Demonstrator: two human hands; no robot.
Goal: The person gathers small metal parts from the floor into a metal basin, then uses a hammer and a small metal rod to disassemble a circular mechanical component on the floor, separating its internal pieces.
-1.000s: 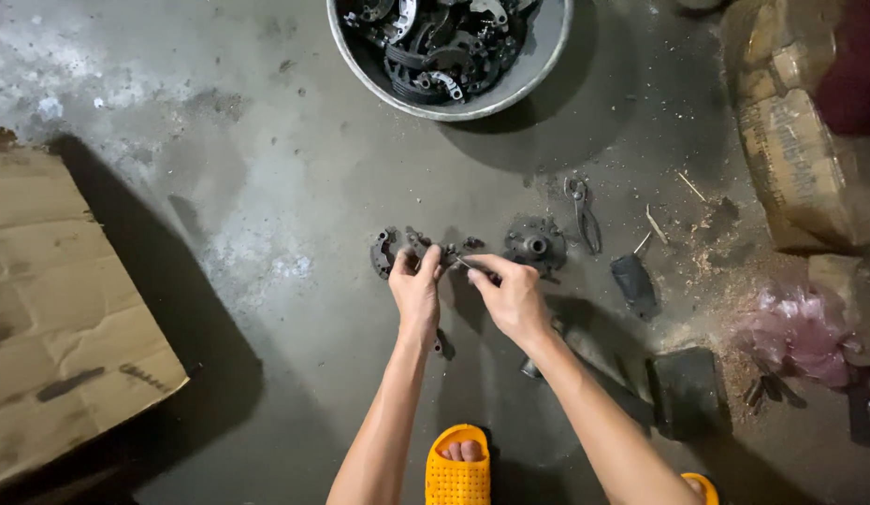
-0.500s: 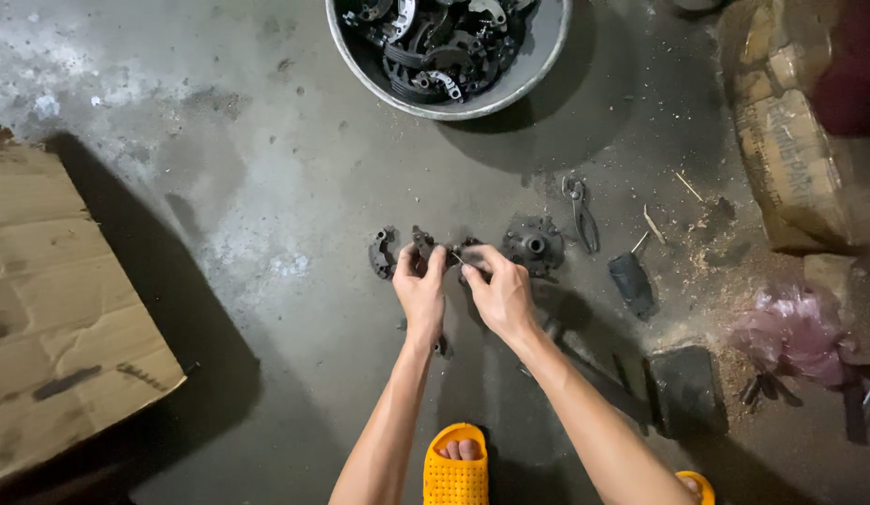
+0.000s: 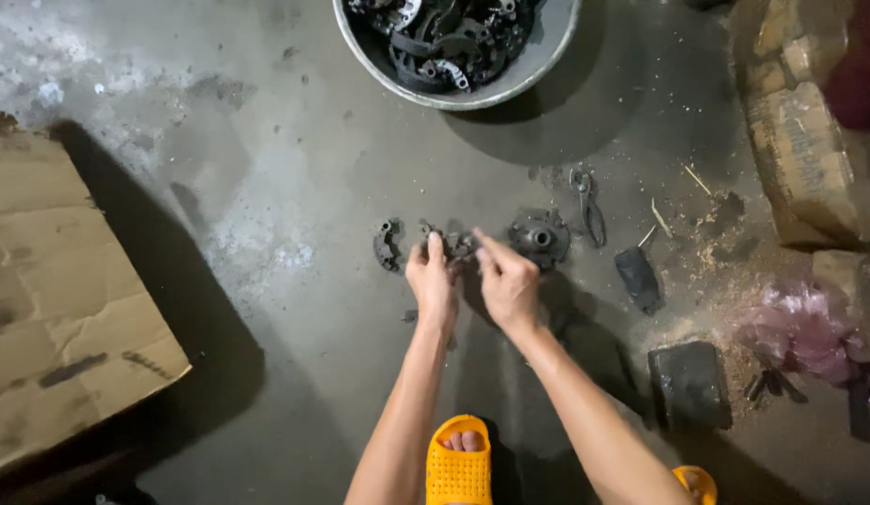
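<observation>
Part: the small dark greasy metal part [image 3: 458,245] sits on the grey concrete floor, pinched between both hands.
Change: hands stayed on it; they barely moved.
Left hand [image 3: 431,281]: fingers closed on its left side.
Right hand [image 3: 506,281]: fingers closed on its right side.
Near: round dark metal hub [image 3: 540,238] just right; metal bowl [image 3: 374,56] of parts far ahead.
</observation>
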